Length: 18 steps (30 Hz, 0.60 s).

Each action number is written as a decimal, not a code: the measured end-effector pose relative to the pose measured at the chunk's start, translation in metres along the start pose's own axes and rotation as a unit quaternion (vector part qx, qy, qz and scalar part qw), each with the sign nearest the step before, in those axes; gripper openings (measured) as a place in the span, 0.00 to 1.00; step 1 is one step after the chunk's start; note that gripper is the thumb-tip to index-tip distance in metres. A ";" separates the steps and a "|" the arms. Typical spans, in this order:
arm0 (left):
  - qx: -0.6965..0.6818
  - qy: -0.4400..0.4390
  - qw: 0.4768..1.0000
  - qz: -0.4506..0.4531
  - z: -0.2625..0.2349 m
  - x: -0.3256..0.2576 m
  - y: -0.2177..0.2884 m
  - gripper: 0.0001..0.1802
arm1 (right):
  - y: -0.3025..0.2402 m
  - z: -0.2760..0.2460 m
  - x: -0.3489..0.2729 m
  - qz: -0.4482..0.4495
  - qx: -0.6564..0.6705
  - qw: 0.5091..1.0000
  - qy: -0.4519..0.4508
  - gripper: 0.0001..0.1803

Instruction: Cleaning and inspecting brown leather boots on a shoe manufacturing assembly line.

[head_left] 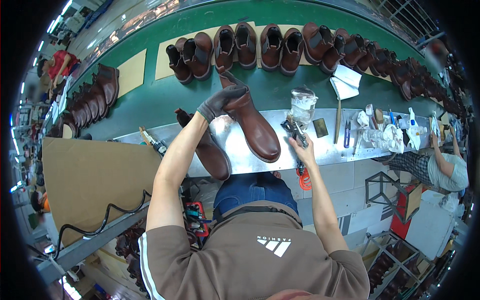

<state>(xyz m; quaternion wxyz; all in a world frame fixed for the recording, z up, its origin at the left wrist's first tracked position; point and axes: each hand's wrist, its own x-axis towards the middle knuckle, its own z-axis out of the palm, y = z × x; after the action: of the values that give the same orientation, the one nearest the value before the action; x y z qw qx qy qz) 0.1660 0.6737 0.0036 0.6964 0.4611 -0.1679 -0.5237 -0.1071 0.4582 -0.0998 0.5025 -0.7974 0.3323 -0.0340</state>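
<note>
Head view: nearest, below the bench at the person's left, a red box (204, 231) contains small items, some teal, too small to identify. An orange coiled hose (304, 181) hangs at the front edge, below the right hand.

The second boot (212, 156) sits over the metal strip (327, 154), toe toward the person, partly covered by the left forearm. The held boot (256, 131) is immediately right of it, between both hands, tilted, toe toward the person.

Right hand (303, 149): bare, fingers closed around the spray gun (299, 134). Left hand (223, 102): gloved in grey, closed around the upper part of the held boot.

Beyond the right hand, the gun's cup (303, 104) is wrapped in cloudy plastic; its contents are hidden. To its right are a dark pad (320, 127), a long-handled tool (338, 121) and a clear bottle (372, 136), contents not discernible.

Farthest, brown boots (245, 46) stand in a row on the green bench surface (200, 94), some on cardboard (163, 62).
</note>
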 end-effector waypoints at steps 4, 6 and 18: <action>0.265 -0.010 0.962 0.067 -0.079 -0.007 -0.029 0.25 | -0.006 0.024 -0.005 0.033 0.146 0.988 -0.028 0.31; 0.009 -0.032 0.999 -0.035 0.000 0.003 -0.016 0.15 | 0.017 0.008 -0.007 0.020 0.101 0.994 -0.022 0.38; 0.280 0.213 0.932 0.086 0.060 -0.063 -0.060 0.09 | 0.018 -0.053 -0.029 -0.045 0.124 0.987 -0.094 0.30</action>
<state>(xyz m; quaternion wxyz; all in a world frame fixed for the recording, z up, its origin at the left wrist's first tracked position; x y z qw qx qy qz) 0.0637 0.6993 0.0014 0.6012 0.7216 -0.1945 -0.2829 -0.1595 0.4286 -0.0805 0.6245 -0.7426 0.2409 -0.0227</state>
